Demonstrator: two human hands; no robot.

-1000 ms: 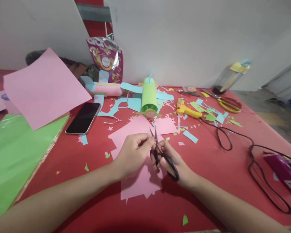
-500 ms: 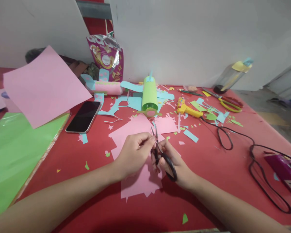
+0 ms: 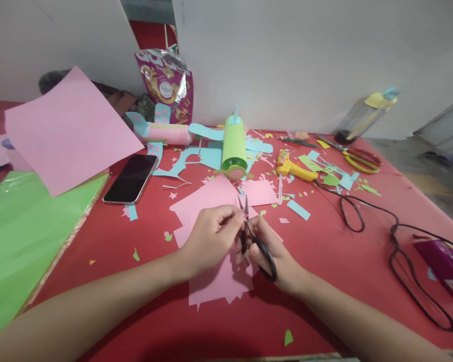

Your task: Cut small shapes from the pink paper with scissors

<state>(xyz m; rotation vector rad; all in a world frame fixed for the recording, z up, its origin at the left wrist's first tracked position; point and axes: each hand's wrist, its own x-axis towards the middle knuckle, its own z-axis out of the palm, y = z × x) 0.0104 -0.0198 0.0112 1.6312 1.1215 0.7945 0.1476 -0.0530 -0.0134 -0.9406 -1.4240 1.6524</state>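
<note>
My right hand (image 3: 274, 256) is closed round the handles of black-handled scissors (image 3: 262, 254), whose blades are slightly apart and point away from me. My left hand (image 3: 213, 236) pinches a tiny piece of pink paper (image 3: 243, 215) right at the blades; most of that piece is hidden by the fingertips. Beneath both hands lie pink paper sheets (image 3: 221, 289) with jagged cut edges. Just beyond them rests a green paper tube (image 3: 234, 143) with light blue wing-like strips and a small pink-centred propeller shape at its near end.
A phone (image 3: 130, 178), a large pink sheet (image 3: 73, 133) and a green sheet (image 3: 30, 241) lie left. Behind are a pink paper tube (image 3: 168, 134) and a snack bag (image 3: 168, 88). Rightward sit a yellow glue gun (image 3: 296, 171), its cord, larger scissors (image 3: 358, 158), a bottle (image 3: 364, 118) and a purple power strip (image 3: 443, 266).
The scissor blades have opened a little wider at the pink piece. Both hands stay in nearly the same place; the whole view has shifted slightly.
</note>
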